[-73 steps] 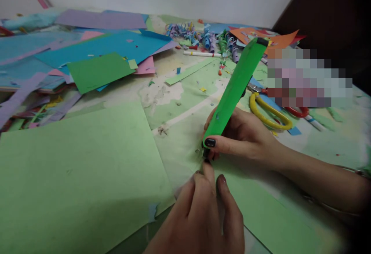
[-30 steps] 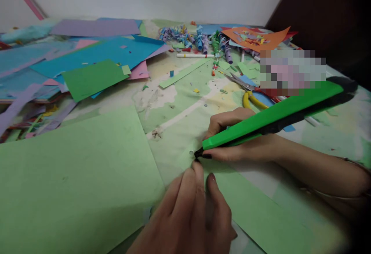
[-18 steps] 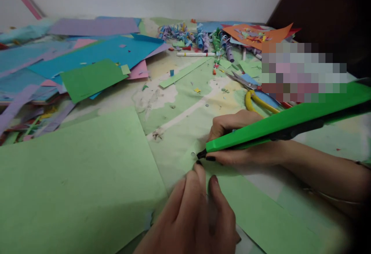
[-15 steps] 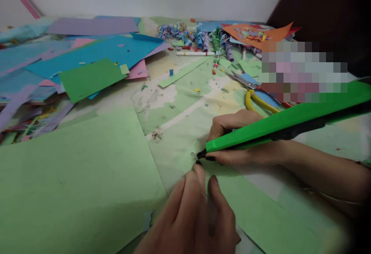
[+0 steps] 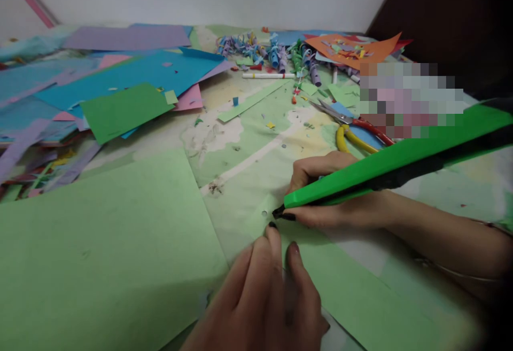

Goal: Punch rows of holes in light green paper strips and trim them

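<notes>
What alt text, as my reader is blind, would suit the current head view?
The right hand holds a green tool, its black tip at a pale green strip near a small hole; the left hand touches the strip close by. A large pale sheet lies at the picture's left, with a blue sheet and scissors farther back.

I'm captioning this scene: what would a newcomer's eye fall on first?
Probably the bright green tool in the right hand, its black tip at a pale green paper strip beside the left hand. Next, the scissors with red and yellow handles, just beyond the right hand, and the curled paper rolls at the back.
</notes>
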A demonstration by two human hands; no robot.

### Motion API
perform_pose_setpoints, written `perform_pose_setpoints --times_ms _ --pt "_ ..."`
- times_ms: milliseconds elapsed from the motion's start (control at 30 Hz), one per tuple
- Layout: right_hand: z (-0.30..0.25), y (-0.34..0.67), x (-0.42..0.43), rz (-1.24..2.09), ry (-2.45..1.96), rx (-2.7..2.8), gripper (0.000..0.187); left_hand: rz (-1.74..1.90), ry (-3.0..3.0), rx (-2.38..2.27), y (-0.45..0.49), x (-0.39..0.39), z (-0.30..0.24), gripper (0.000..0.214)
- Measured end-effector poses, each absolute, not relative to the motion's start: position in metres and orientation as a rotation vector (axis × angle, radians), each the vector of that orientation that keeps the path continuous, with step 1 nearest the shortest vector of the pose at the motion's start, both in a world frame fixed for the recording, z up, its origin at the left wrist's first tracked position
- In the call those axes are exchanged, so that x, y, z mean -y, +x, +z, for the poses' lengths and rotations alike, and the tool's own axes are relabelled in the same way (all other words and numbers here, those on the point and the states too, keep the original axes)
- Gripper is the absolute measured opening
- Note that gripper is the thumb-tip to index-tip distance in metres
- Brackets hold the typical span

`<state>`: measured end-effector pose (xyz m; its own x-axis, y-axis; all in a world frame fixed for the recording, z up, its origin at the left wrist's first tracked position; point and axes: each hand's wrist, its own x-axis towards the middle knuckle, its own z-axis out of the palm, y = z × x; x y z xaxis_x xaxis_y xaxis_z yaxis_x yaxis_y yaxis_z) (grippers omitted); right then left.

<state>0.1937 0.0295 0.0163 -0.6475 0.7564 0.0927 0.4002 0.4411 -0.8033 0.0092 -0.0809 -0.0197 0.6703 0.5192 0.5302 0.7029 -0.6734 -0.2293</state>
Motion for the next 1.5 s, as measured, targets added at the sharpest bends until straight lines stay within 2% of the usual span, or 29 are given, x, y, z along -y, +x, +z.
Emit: perform_pose_setpoints --times_ms 100,167,233,300,433,600,700,767,900,967,1133,1367,1500 --pt "0.017 0.194 -0.029 1.281 -1.033 1.99 0.024 -0.799 -2.425 0.966 0.006 0.075 -0.018 0.037" --pt "0.016 0.194 -0.03 1.323 -1.025 1.796 0.025 -0.758 -2.586 1.023 0.003 0.065 -0.012 0.044" --pt "0.013 0.196 -0.032 1.297 -0.99 1.655 0.025 -0.726 -2.766 1.252 -0.001 0.051 -0.005 0.04" --pt "0.01 0.197 -0.034 1.243 -0.971 1.564 0.024 -0.741 -2.862 1.513 -0.005 0.035 0.001 0.026" --pt "0.01 0.196 -0.036 1.131 -0.989 1.507 0.025 -0.625 -3.195 1.612 -0.012 0.011 0.006 0.041" --pt "0.014 0.192 -0.034 1.079 -1.045 1.635 0.014 -0.476 -3.295 1.7 -0.016 0.004 0.011 0.034" --pt "0.011 0.192 -0.032 1.171 -1.084 1.683 0.035 -0.541 -3.298 1.792 -0.016 0.005 0.015 0.034" --pt "0.008 0.193 -0.03 1.27 -1.074 1.719 0.042 -0.653 -3.315 1.924 -0.016 0.005 0.017 0.031" --pt "0.008 0.191 -0.024 1.372 -0.93 1.869 0.022 -1.253 -3.325 2.154 -0.018 0.0 0.019 0.023" --pt "0.012 0.189 -0.02 1.357 -0.884 1.929 0.02 -1.512 -3.264 2.187 -0.019 -0.002 0.018 0.023" --pt "0.021 0.188 -0.015 1.471 -0.925 1.823 0.035 -1.659 -3.159 2.273 -0.02 -0.005 0.014 0.021" --pt "0.018 0.19 -0.021 1.324 -0.999 1.81 0.034 -2.084 -3.176 2.211 -0.023 -0.005 0.013 0.016" --pt "0.019 0.191 -0.022 1.313 -0.981 1.849 0.037 -2.086 -3.156 2.169 -0.023 -0.005 0.011 0.019"
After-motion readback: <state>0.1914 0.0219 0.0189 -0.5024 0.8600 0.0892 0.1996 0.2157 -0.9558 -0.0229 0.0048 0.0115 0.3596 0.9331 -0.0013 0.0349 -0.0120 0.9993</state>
